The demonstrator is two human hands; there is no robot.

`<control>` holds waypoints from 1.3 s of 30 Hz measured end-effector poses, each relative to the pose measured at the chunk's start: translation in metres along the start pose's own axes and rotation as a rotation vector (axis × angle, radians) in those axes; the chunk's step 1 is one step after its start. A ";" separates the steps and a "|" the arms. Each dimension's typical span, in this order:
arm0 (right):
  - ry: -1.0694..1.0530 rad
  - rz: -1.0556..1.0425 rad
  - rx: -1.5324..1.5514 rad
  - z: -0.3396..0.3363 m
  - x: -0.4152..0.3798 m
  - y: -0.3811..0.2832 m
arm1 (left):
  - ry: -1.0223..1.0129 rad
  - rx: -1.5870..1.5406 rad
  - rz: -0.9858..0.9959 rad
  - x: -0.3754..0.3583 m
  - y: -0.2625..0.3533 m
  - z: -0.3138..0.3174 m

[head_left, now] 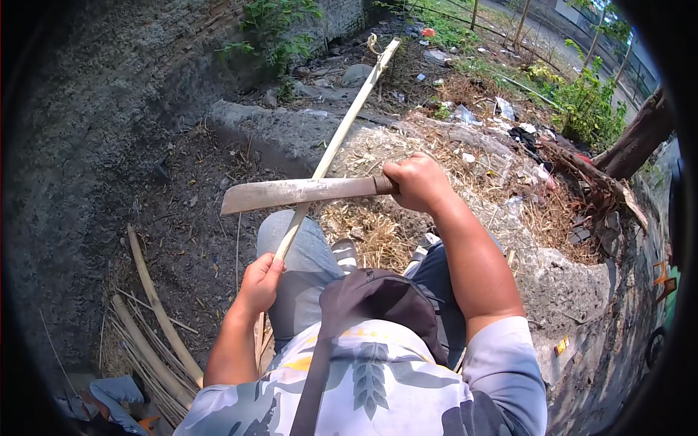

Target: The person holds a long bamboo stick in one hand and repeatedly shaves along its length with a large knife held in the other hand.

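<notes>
My right hand (420,183) is closed round the handle of a machete (302,192). Its wide, worn blade points left and lies across a long pale strip of split bamboo (349,116). Near the strip's lower end, my left hand (263,280) grips it beside my left knee. The strip slants up and away to the right, and a thin curled shaving (374,43) hangs at its far end. Below the left hand, part of the strip is hidden behind my arm.
Bamboo pieces and thin strips (156,320) lie at lower left. Pale shavings (371,229) cover the ground between my feet. A rough wall (94,131) rises on the left. Litter (502,109) and a tree trunk (643,134) are at right. Part of another person (116,396) shows at bottom left.
</notes>
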State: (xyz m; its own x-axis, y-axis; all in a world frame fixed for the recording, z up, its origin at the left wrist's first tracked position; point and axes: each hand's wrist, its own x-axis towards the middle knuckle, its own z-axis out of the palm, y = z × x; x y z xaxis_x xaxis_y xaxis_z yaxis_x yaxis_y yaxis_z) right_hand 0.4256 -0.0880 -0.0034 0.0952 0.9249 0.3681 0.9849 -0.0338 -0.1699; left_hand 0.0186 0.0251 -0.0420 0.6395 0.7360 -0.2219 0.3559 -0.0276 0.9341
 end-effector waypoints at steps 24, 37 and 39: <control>-0.077 0.625 0.244 -0.029 -0.018 0.048 | 0.062 0.288 -0.051 -0.056 -0.011 -0.019; 0.015 0.403 -0.014 -0.016 -0.017 0.050 | -0.098 0.152 -0.060 -0.049 -0.017 -0.043; 0.075 0.646 0.332 -0.018 -0.019 0.067 | -0.126 0.115 0.021 -0.057 -0.012 -0.051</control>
State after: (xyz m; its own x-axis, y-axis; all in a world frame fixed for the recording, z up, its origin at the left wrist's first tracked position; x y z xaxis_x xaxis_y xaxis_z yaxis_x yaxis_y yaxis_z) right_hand 0.4925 -0.1147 -0.0058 0.6640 0.7304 0.1601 0.6342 -0.4368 -0.6379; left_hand -0.0574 0.0179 -0.0264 0.7257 0.6437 -0.2430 0.4127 -0.1247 0.9023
